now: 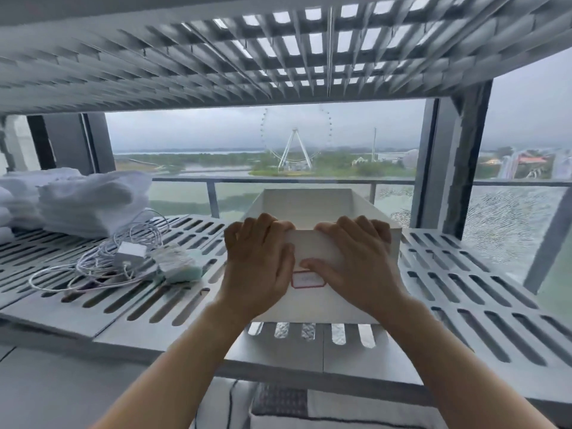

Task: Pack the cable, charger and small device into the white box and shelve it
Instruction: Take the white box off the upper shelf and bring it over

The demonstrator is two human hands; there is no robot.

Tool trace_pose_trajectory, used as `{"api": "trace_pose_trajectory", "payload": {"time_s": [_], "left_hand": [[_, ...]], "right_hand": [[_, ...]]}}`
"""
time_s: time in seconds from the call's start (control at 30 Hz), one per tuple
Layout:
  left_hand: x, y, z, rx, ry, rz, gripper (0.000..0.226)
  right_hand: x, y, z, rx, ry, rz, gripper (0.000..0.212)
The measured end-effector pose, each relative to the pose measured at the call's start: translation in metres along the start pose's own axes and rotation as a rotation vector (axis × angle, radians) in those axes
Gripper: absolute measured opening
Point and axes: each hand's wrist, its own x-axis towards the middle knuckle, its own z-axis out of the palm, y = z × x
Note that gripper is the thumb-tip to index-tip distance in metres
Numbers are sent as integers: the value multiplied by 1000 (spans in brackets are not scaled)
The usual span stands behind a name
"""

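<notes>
An open white box (312, 209) with a red-bordered label stands on the slotted grey shelf (458, 283) in the middle. My left hand (258, 261) and my right hand (356, 258) both hook their fingers over its near top rim, palms against the front wall. To the left on the same shelf lies a tangled white cable (102, 261) with a white charger block (130, 253) on it. Beside that sits a small pale green and white device (179, 264). The box's inside floor is hidden from me.
Stacks of folded white towels (89, 202) fill the shelf's back left. Another slotted shelf (247, 54) hangs low overhead. A grey upright post (461, 162) stands at the right rear. Behind is a window with a railing.
</notes>
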Motion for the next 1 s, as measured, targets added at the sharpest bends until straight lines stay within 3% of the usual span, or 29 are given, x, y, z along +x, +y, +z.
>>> {"api": "trace_pose_trajectory", "payload": {"time_s": [0.5, 0.8, 1.0], "left_hand": [[13, 44, 36, 139, 102, 112, 26], [10, 37, 33, 198, -46, 103, 36], [1, 15, 3, 180, -121, -26, 45]], "right_hand": [[-14, 41, -24, -158, 92, -6, 26], [-21, 44, -15, -72, 92, 34, 25], [-7, 12, -6, 69, 100, -31, 25]]}}
